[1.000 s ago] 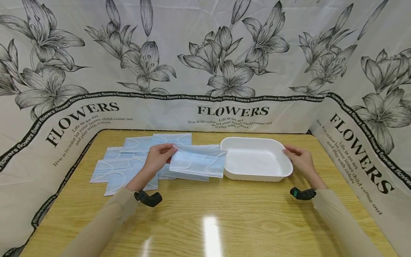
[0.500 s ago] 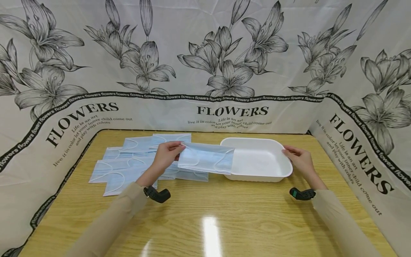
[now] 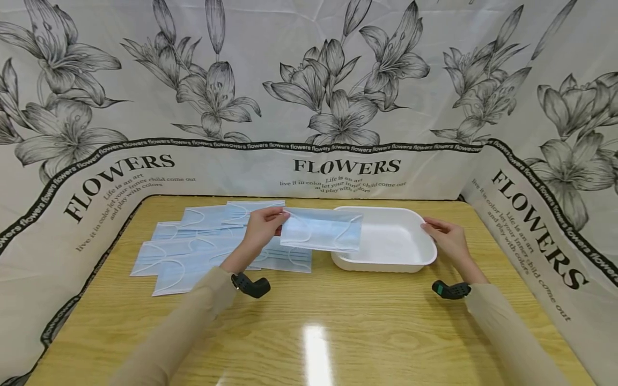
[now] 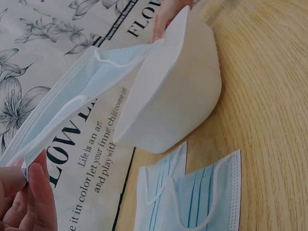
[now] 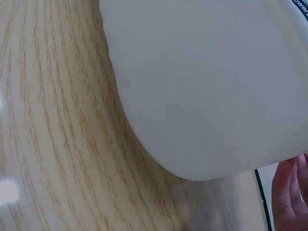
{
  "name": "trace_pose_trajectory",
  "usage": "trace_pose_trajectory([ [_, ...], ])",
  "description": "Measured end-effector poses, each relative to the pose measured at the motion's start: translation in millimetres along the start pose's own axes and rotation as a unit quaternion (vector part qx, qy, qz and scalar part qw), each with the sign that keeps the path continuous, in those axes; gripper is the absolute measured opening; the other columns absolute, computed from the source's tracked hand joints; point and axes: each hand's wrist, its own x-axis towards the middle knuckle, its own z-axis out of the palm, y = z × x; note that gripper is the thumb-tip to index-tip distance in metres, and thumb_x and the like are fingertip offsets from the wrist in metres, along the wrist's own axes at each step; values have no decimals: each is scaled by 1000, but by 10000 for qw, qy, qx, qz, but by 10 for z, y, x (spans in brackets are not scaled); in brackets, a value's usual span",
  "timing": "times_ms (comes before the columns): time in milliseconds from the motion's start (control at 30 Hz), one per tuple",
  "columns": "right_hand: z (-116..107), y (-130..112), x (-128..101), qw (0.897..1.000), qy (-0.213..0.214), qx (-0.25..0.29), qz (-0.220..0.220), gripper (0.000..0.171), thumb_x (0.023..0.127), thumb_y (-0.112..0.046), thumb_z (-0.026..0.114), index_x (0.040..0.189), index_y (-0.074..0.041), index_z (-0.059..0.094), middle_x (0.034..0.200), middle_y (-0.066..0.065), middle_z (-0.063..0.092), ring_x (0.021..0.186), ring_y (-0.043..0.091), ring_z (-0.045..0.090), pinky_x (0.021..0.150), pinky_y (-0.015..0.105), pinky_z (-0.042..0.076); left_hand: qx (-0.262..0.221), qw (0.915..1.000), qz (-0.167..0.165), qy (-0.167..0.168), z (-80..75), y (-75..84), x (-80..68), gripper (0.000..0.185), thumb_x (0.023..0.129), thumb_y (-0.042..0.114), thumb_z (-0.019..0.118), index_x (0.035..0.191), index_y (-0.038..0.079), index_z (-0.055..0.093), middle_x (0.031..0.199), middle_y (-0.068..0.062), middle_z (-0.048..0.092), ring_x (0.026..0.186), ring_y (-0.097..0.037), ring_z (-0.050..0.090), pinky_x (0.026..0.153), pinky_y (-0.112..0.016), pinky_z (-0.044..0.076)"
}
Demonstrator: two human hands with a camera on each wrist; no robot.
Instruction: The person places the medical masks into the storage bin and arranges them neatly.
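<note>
Mask [image 3: 322,229] moved over tray [image 3: 410,260]; loose masks [image 3: 193,252] behind.

Table [image 3: 338,332]: pale wood grain, glossy, light glare on it. Tray [image 3: 415,257]: white, matt, smooth, foam-like. Masks [image 3: 193,252]: pale blue pleated non-woven cloth, matt, thin white ear loops. Backdrop [image 3: 309,80]: printed cloth, creased, faint sheen. Sleeves [image 3: 507,332]: beige soft cloth

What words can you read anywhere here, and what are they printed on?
"FLOWERS": large, on the backdrop cloth, at left, middle and right.
"Life is an art, live it in color let your inner child come out and play with colors": small, under each "FLOWERS", partly overlapping.
"flowers flowers...": repeated along the black band.
Masks, tray: no print visible.
</note>
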Motion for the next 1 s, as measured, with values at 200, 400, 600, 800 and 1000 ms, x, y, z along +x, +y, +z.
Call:
trace_pose_trajectory([
  [200, -5, 9, 13, 10000, -3, -81, -1, 58, 94, -45, 56, 134, -3, 55, 135, 20, 54, 84, -11, 48, 68, 4, 46, -278, 9996, -106, 24, 149, 26, 38, 35, 93, 15, 64, 126, 2, 62, 115, -20, 68, 66, -3, 61, 60, -19, 53],
  [400, 4, -8, 10, 10000, 39, -30, 22, 57, 93, -43, 59, 133, -3, 56, 128, 14, 59, 82, -12, 49, 68, 4, 46, -241, 9996, -133, 71, 290, 27, 92, 35, 92, 16, 65, 124, 2, 64, 112, -19, 69, 65, -4, 60, 59, -18, 53],
  [600, 0, -9, 10, 9999, 24, 21, 139, 58, 94, -44, 57, 135, -4, 55, 131, 15, 58, 83, -12, 48, 68, 3, 46, -465, 9988, -148, 68, 433, 52, 107, 34, 91, 15, 66, 122, 2, 65, 111, -19, 70, 63, -4, 60, 59, -20, 54],
  [800, 0, -6, 26, 9995, 54, 139, 269, 60, 93, -46, 58, 135, -4, 54, 134, 15, 57, 86, -11, 48, 68, 2, 44, -573, 9983, -106, -75, 599, 71, 124, 34, 91, 16, 66, 123, 4, 65, 110, -17, 70, 65, -6, 60, 65, -26, 57],
  [1000, 9, 9, 14, 9991, 100, 370, 204, 59, 91, -44, 62, 134, -3, 56, 98, -23, 58, 85, -11, 50, 70, 3, 46, -706, 9972, -180, -138, 736, 78, 133, 34, 91, 15, 66, 123, 3, 64, 110, -17, 70, 64, -6, 60, 60, -20, 54],
])
